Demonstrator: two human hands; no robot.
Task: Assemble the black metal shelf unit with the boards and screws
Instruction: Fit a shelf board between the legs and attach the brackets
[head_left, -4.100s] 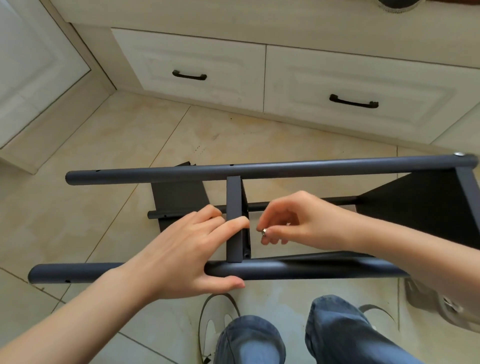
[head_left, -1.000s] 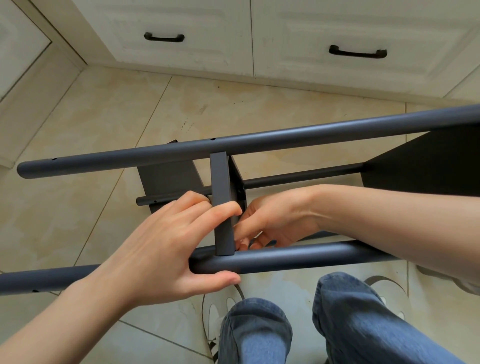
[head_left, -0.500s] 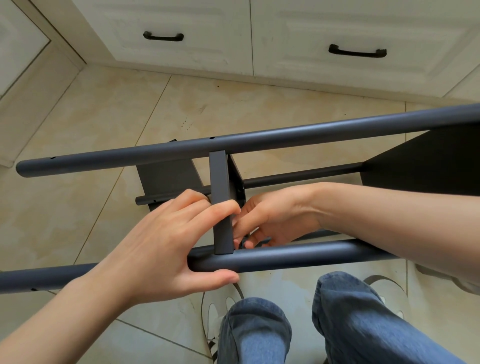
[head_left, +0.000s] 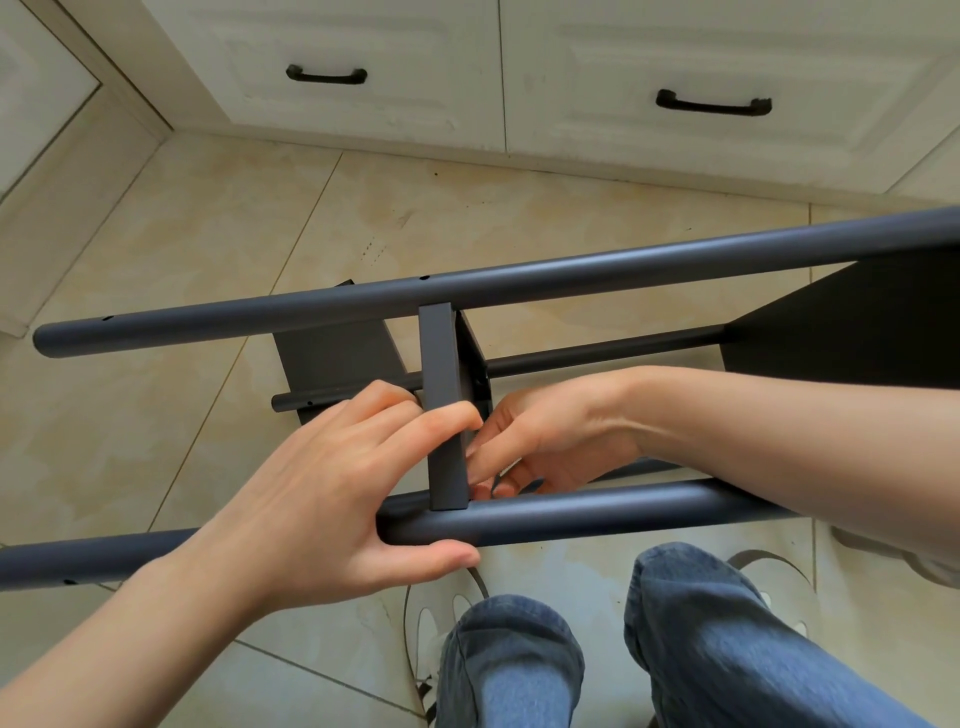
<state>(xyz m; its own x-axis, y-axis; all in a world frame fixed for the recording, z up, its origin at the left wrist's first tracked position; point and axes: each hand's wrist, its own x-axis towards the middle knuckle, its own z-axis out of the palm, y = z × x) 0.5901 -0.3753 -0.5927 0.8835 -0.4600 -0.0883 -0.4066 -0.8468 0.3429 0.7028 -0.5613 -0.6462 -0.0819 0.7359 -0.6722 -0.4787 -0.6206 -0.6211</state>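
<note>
The right hand (head_left: 540, 441) has slipped in behind the board (head_left: 444, 410), fingers curled there; any screw is hidden. The left hand (head_left: 332, 483) clamps board and near pole (head_left: 597, 512) together, steadying the joint on the frame lying across the floor.

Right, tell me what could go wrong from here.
1. The right hand works behind the shelf board, its fingertips hidden; a small screw could slip and drop to the tiled floor.
2. Only the left hand steadies the near tube and board, so the holes may shift.
</note>
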